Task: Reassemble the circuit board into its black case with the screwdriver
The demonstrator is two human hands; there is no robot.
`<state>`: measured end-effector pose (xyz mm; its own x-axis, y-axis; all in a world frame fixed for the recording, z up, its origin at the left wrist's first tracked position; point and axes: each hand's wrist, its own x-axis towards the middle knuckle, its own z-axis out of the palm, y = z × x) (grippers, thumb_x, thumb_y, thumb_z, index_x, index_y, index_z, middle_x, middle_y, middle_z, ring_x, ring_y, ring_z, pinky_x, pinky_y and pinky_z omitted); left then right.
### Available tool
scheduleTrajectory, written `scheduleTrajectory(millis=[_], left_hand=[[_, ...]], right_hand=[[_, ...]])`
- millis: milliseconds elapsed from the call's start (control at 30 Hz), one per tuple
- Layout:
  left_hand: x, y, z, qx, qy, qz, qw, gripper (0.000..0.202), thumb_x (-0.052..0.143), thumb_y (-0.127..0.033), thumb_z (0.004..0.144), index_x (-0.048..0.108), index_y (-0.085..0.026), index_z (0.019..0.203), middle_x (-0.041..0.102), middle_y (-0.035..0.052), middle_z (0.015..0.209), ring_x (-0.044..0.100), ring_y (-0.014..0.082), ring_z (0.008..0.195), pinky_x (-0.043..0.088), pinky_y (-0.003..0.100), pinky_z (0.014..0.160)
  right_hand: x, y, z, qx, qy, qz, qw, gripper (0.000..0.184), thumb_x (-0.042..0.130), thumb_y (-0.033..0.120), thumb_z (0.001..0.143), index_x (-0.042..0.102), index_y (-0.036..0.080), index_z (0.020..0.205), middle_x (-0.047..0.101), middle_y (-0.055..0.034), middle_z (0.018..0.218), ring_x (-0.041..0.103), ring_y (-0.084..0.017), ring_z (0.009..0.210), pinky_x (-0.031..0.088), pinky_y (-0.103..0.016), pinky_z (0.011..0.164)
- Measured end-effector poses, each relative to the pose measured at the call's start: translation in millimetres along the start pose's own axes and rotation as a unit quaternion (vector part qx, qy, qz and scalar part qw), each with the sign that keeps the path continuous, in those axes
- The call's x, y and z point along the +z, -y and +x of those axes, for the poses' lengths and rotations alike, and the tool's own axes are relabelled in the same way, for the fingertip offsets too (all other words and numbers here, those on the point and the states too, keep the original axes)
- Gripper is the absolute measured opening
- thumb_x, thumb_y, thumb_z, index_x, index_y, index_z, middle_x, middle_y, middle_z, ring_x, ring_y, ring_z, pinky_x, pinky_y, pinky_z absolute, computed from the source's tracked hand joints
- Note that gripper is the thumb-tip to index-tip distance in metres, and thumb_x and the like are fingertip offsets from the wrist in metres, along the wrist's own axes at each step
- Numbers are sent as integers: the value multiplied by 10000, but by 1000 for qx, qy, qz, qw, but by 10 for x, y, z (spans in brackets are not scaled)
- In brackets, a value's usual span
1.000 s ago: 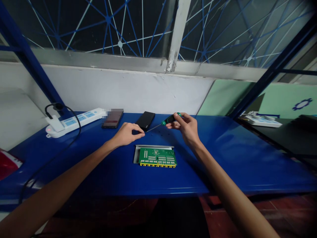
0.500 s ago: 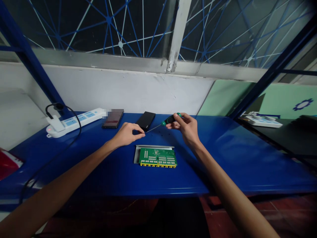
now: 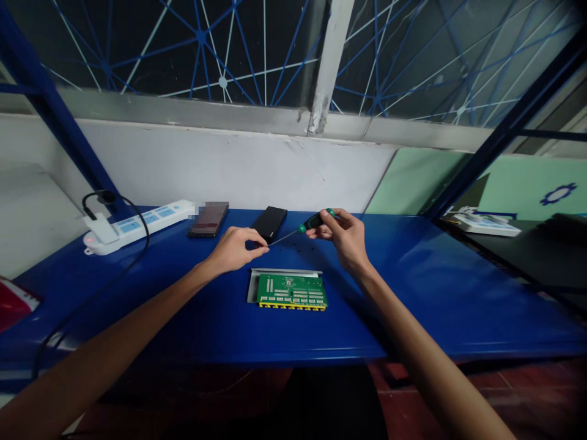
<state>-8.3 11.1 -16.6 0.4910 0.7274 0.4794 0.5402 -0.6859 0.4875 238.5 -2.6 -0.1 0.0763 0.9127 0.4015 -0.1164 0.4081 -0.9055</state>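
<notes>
My right hand [image 3: 342, 238] grips a screwdriver [image 3: 316, 221] by its black and green handle, its thin shaft slanting down to the left. At the shaft's tip, the thumb and fingers of my left hand [image 3: 238, 247] are pinched together; whatever they hold there is too small to make out. Below both hands a green circuit board [image 3: 293, 288] with a row of yellow connectors along its near edge lies on a grey metal plate [image 3: 254, 287]. Several tiny dark pieces, perhaps screws, are scattered on the blue table [image 3: 206, 324] just beyond the board.
A black box-like device [image 3: 270, 223] lies behind my left hand, with a phone [image 3: 210, 220] to its left. Farther left is a white power strip [image 3: 142, 225] with a plugged-in black cable [image 3: 148, 229]. A red object [image 3: 16, 305] stands at the left edge.
</notes>
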Motion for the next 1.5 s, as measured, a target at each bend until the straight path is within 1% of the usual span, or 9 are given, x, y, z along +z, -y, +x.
scheduleTrajectory(millis=[167, 333, 600, 733, 867, 1000, 1133, 1300, 1500], left_hand=[[13, -14, -11, 32, -15, 16, 999, 124, 642, -257, 798, 739, -183, 778, 726, 33, 814, 663, 173, 750, 488, 297, 713], [13, -88, -27, 43, -13, -18, 999, 138, 665, -296, 805, 735, -178, 816, 720, 35, 827, 662, 161, 742, 496, 291, 712], [-24, -251, -55, 57, 30, -52, 997, 395, 655, -428, 832, 657, -194, 1150, 659, 74, 1039, 620, 178, 898, 495, 336, 810], [105, -361, -142, 85, 95, -3, 992, 468, 629, -523, 825, 632, -233, 1193, 598, 89, 1192, 574, 236, 1054, 458, 418, 888], [283, -535, -255, 127, 101, 57, 985, 612, 650, -650, 730, 641, -238, 1181, 568, 107, 1228, 554, 279, 1076, 430, 478, 893], [383, -612, -316, 152, 100, 61, 981, 624, 655, -670, 708, 652, -245, 1164, 559, 112, 1235, 547, 281, 1076, 431, 467, 878], [417, -587, -320, 146, 92, 58, 983, 482, 660, -553, 773, 658, -251, 1149, 562, 97, 1227, 566, 257, 1039, 439, 444, 864], [435, -572, -323, 145, 85, 49, 985, 421, 657, -497, 797, 664, -253, 1140, 567, 94, 1226, 571, 256, 1042, 441, 451, 872], [436, -575, -328, 148, 79, 46, 985, 403, 660, -478, 796, 670, -248, 1128, 573, 97, 1215, 574, 259, 1029, 450, 455, 871]], right_hand=[[-13, -6, 1, -3, -10, -9, 1000, 306, 703, 440, 768, 594, 159, 823, 712, -70, 712, 711, -207, 597, 604, -363, 636], [-19, 7, 9, -12, -32, -27, 999, 307, 683, 452, 778, 589, 162, 810, 682, -51, 638, 693, -195, 557, 592, -346, 590], [-136, 77, 100, -72, -131, -60, 987, 325, 646, 480, 799, 609, 162, 857, 541, 41, 512, 553, -111, 386, 494, -258, 387], [-205, 117, 112, -133, -199, -112, 964, 344, 602, 505, 826, 623, 161, 831, 471, 63, 499, 442, -67, 337, 397, -213, 308], [-165, 181, 48, -192, -217, -173, 941, 327, 544, 497, 871, 609, 176, 854, 465, 62, 536, 433, -58, 349, 363, -199, 305], [-51, 227, -49, -229, -207, -204, 929, 243, 539, 424, 896, 588, 187, 876, 469, 61, 563, 442, -53, 366, 391, -199, 350], [27, 224, -132, -242, -177, -244, 922, 221, 538, 405, 899, 594, 198, 949, 490, 42, 629, 482, -63, 426, 420, -212, 408], [54, 209, -211, -235, -157, -309, 908, 257, 530, 435, 889, 600, 223, 1015, 538, 4, 702, 524, -100, 493, 464, -260, 491], [69, 234, -253, -256, -155, -350, 888, 227, 536, 406, 882, 614, 224, 994, 522, 11, 651, 497, -105, 478, 447, -274, 507]])
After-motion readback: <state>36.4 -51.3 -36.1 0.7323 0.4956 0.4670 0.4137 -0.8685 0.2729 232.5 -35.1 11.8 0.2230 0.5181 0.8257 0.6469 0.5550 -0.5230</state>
